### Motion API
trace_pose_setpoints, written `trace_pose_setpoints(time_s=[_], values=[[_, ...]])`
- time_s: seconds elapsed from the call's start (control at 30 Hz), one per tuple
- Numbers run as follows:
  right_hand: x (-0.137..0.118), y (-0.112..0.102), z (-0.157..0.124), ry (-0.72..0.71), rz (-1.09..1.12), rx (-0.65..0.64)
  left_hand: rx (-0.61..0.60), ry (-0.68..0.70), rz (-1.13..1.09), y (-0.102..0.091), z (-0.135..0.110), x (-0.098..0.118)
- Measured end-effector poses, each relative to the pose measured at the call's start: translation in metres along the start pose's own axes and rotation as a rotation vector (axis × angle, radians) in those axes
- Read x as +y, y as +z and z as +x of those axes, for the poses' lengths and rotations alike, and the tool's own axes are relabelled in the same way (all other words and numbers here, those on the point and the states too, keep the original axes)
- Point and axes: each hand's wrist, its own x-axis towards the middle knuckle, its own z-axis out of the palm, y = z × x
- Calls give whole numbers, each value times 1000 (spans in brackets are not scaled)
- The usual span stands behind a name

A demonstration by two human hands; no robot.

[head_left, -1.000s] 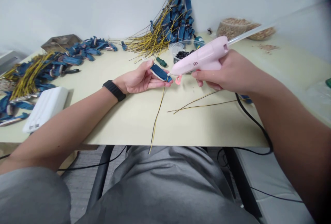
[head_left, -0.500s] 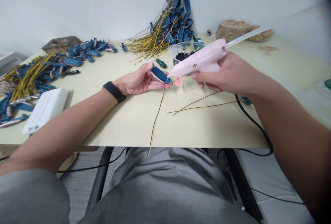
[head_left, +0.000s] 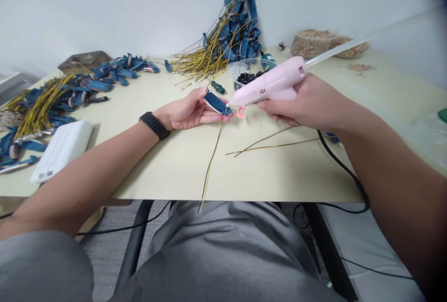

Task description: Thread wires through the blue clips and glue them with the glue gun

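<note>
My left hand lies palm up on the pale table and holds a small blue leaf-shaped piece between thumb and fingers. A yellow and dark wire stem hangs from that piece over the table's front edge. My right hand grips a pink hot glue gun with a clear glue stick sticking out at the back. The gun's nozzle touches the right end of the blue piece.
Heaps of blue pieces with yellow wires lie at the back centre and left. A white box, a clear tub of dark beads, a green screwdriver, loose wires, the gun's black cable and a bowl are about.
Both hands have stayed together with the nozzle at the blue piece. The view has shifted slightly downward in the picture; nothing was picked up or released.
</note>
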Motion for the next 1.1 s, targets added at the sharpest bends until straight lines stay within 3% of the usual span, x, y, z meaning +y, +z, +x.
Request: trace_pose_setpoints(time_s=[0.4,1.1], values=[[-1,2,0,29,9,4,-120,54,66,-13,3,-1],[3,1,1,21,-40,8,-34,-2,46,-10,2,-1]])
